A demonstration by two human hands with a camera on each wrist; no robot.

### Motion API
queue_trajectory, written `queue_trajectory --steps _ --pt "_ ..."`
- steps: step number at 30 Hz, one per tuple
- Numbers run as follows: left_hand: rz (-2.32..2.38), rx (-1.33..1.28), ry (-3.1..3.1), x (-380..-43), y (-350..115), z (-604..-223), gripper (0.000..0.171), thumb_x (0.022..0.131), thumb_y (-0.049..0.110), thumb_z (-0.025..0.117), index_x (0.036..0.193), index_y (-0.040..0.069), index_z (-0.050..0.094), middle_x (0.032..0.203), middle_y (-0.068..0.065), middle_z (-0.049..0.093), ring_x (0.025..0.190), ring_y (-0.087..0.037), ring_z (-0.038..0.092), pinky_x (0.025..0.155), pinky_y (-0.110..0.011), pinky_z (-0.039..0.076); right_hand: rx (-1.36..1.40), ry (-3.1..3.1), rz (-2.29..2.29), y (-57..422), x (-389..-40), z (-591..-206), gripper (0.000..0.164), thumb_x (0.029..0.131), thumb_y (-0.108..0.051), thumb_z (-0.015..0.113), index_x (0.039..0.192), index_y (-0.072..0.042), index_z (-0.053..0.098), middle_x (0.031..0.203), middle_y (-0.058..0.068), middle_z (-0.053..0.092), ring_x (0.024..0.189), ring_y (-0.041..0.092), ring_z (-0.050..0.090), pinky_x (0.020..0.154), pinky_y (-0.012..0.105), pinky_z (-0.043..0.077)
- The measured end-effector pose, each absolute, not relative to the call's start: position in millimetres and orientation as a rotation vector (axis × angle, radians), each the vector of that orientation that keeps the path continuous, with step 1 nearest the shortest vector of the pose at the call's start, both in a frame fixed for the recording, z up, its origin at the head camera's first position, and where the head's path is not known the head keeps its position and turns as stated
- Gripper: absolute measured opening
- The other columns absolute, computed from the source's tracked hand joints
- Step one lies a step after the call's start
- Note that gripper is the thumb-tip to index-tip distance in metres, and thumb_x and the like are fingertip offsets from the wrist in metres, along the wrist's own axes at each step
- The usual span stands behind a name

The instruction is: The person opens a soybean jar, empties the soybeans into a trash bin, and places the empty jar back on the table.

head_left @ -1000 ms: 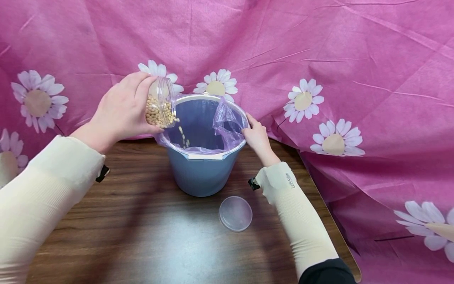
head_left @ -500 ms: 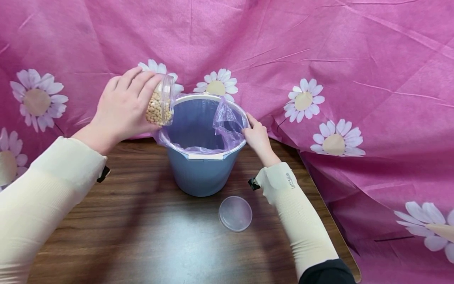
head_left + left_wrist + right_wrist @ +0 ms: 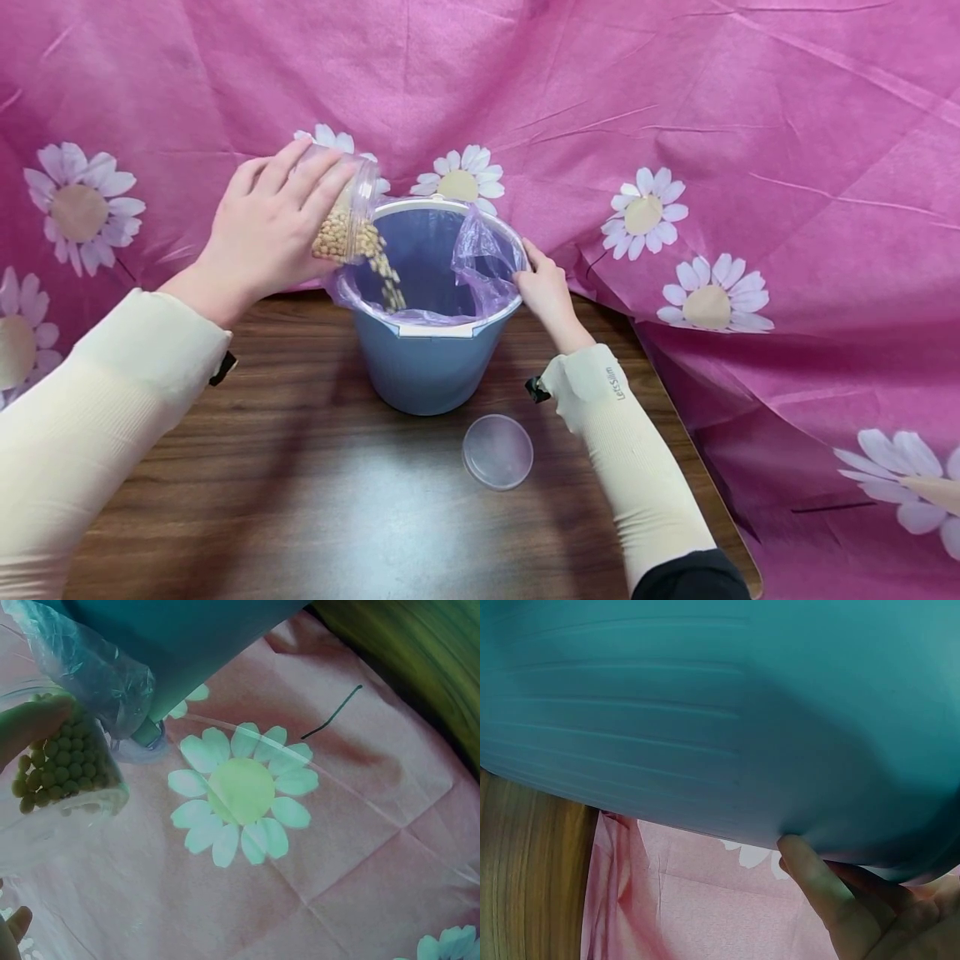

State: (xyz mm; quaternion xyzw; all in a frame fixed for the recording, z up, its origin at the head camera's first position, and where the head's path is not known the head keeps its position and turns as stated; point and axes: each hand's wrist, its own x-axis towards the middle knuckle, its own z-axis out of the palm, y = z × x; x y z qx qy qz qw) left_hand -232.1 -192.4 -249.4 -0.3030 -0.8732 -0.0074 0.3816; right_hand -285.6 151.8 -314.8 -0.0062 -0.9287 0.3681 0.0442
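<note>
My left hand (image 3: 262,221) grips a clear plastic jar (image 3: 365,185), tipped sideways at the left rim of a blue trash bin (image 3: 423,375). Pale round beans, like soybeans (image 3: 336,240), fill the jar's lower side, and a stream of them drops from its mouth into the bin. A purple plastic bag (image 3: 491,292) lines the bin and folds over the rim. At the right rim, my right hand (image 3: 547,292) holds the bin's edge and bag. In the right wrist view, a fingertip touches the bin's outer wall (image 3: 667,727). The bin's bottom is hidden.
A round clear lid (image 3: 498,452) lies on the wooden table (image 3: 300,500) in front of the bin. Behind and to the right hangs a pink cloth (image 3: 562,100) with white daisies. The table's right edge runs beside my right forearm.
Half a second ago no beans were falling; now a thicker stream than one second ago pours out. My left hand has shifted slightly right with the jar. The right hand stays put.
</note>
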Motion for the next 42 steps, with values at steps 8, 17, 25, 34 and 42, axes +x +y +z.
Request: queue_trajectory --steps 8,17,25,34,42 --pt "-0.018 -0.786 -2.197 -234.3 -191.4 -252.5 0.103 0.063 0.032 0.087 0.151 0.017 0.036 0.152 -0.011 0.041 0.142 -0.037 0.034 0.100 -0.058 0.034 -0.013 -2.831 1.130 152.3 -285.8 -316.1 0.072 0.082 -0.013 0.055 0.153 -0.019 0.040 0.149 0.016 0.048 0.134 0.036 0.049 0.109 0.049 0.041" --pt "-0.007 -0.826 -2.226 -233.9 -192.0 -250.9 0.096 0.064 0.016 0.084 0.149 0.022 0.038 0.160 -0.010 0.030 0.142 -0.038 0.032 0.099 -0.059 0.034 -0.010 -2.827 1.129 152.2 -286.1 -316.9 0.072 0.082 -0.013 0.054 0.153 -0.019 0.040 0.148 0.016 0.049 0.133 0.037 0.050 0.109 0.049 0.041" --pt "0.032 -0.821 -2.264 -234.0 -191.4 -250.2 0.098 0.066 0.012 0.083 0.151 0.024 0.036 0.161 -0.009 0.028 0.143 -0.038 0.031 0.099 -0.059 0.034 -0.014 -2.827 1.128 152.5 -286.6 -317.0 0.073 0.081 -0.013 0.054 0.153 -0.018 0.040 0.148 0.017 0.049 0.134 0.037 0.050 0.108 0.050 0.041" --pt "0.062 -0.841 -2.142 -236.4 -189.1 -252.8 0.093 0.068 0.013 0.082 0.150 0.025 0.039 0.159 -0.007 0.033 0.140 -0.036 0.036 0.100 -0.059 0.036 -0.020 -2.836 1.119 152.6 -287.0 -316.3 0.073 0.082 -0.013 0.054 0.153 -0.019 0.039 0.149 0.017 0.048 0.135 0.036 0.049 0.109 0.049 0.041" --pt "0.101 -0.867 -2.099 -237.5 -188.2 -251.2 0.076 0.081 0.010 0.070 0.150 0.024 0.040 0.158 -0.008 0.036 0.139 -0.035 0.038 0.102 -0.059 0.036 -0.028 -2.836 1.130 152.2 -286.7 -315.5 0.073 0.082 -0.013 0.055 0.153 -0.019 0.039 0.149 0.016 0.048 0.135 0.036 0.048 0.110 0.049 0.040"
